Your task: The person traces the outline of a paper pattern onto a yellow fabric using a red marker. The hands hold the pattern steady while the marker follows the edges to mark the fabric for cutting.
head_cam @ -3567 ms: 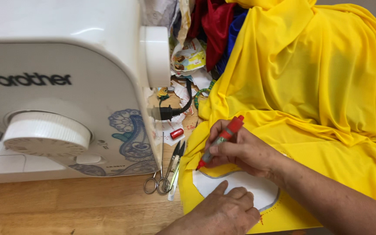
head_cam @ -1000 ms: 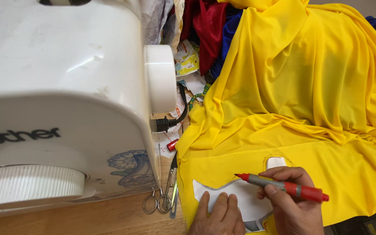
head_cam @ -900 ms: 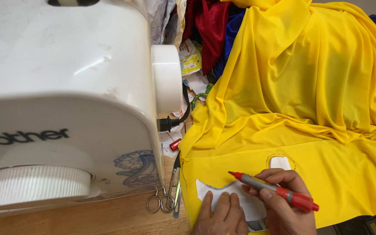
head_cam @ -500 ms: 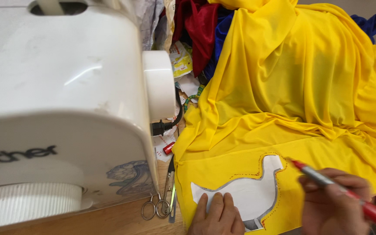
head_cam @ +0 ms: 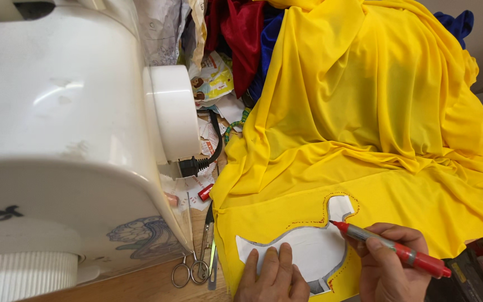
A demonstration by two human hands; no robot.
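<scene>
Since half a second ago, the marker [head_cam: 389, 247], clasped in the right hand [head_cam: 389, 268], has been brought to the duck-shaped template's [head_cam: 308, 251] neck, low centre-right. On yellow fabric [head_cam: 364, 112], the template is pinned by the left hand [head_cam: 272, 277], fingers seemingly flat.

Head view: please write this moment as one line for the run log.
left hand: flat on white duck-shaped template | right hand: holding red marker, tip at template neck | under: yellow fabric | scissors: left

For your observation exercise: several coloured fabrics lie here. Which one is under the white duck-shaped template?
The yellow fabric: the white duck-shaped template lies on it; the red fabric and blue fabric sit behind.
</scene>
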